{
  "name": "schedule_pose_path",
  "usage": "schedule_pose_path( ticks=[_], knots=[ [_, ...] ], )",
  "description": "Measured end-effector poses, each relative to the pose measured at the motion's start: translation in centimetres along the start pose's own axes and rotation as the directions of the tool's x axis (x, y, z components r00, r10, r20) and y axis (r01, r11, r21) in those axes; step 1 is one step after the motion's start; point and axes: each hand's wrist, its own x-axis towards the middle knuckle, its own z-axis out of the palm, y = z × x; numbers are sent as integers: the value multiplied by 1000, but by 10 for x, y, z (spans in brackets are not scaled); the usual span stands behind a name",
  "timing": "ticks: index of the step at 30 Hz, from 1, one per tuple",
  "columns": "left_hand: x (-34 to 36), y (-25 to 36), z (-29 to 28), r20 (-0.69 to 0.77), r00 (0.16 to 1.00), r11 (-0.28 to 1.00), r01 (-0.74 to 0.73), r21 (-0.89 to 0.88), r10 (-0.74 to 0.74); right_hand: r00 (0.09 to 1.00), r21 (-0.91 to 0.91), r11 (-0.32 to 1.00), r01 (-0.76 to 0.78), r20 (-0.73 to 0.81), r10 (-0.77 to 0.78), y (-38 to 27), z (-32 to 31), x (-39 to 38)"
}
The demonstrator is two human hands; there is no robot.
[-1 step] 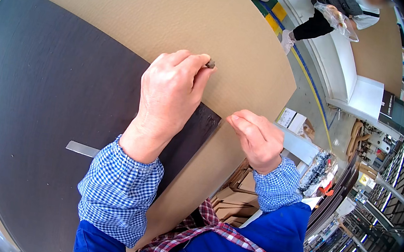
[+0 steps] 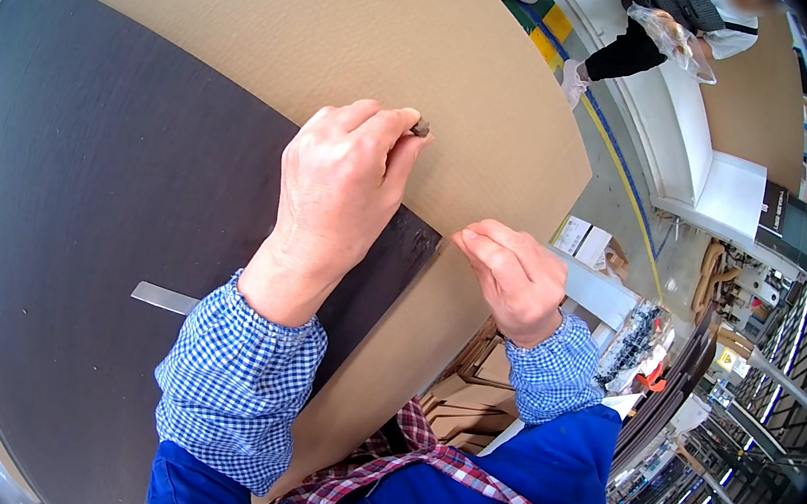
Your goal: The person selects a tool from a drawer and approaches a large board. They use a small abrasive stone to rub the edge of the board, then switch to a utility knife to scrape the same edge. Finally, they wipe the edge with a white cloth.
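Head view: your left hand (image 2: 344, 179) reaches across the dark board (image 2: 99, 185), its thumb and index finger pinched together around a small dark lump (image 2: 421, 128). The lump is just past the board's far edge, above or on the tan surface (image 2: 502, 103); you cannot tell whether it touches. Its visible end points rightward, away from the board; your grip hides the rest, so its long axis cannot be read.

Your right hand (image 2: 511, 277) is just beside the board's right-hand corner, fingertips bunched together; whether they have hold of anything, you cannot tell.

The board's far edge slants from that corner to its far-left corner. From the same right-hand corner, its right edge slopes back toward you, partly behind your left sleeve (image 2: 231, 382). Beyond the far edge, you have a broad stretch of tan surface; along the right edge, only a narrow band.

On the board, a metal strip (image 2: 156, 295) points its free end left, its long axis running roughly sideways; your sleeve covers the other end. Well beyond the board's far edge, another person holds a clear plastic bag (image 2: 673, 38).
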Motion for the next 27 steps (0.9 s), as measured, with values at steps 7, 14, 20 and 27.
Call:
schedule_pose_path(
  ticks=[7, 14, 20, 27],
  knots=[
    [0, 1, -1, 5, 1000, 1000, -6, 12, 6, 999, -25, 999, 32, -21, -32, -2, 0, 1],
    [-1, -1, 0, -2, 1000, 1000, -12, -3, 12, 995, -50, 996, 68, 75, -64, -8, -6, 5],
    [0, 1, 0, 8, 1000, 1000, 2, -11, -2, 964, -125, 968, 217, 181, -193, -8, -16, 15],
    [0, 0, -1, 8, 1000, 1000, 2, -6, -2, 961, -109, 967, 229, 185, -206, 0, -17, 12]
  ],
)
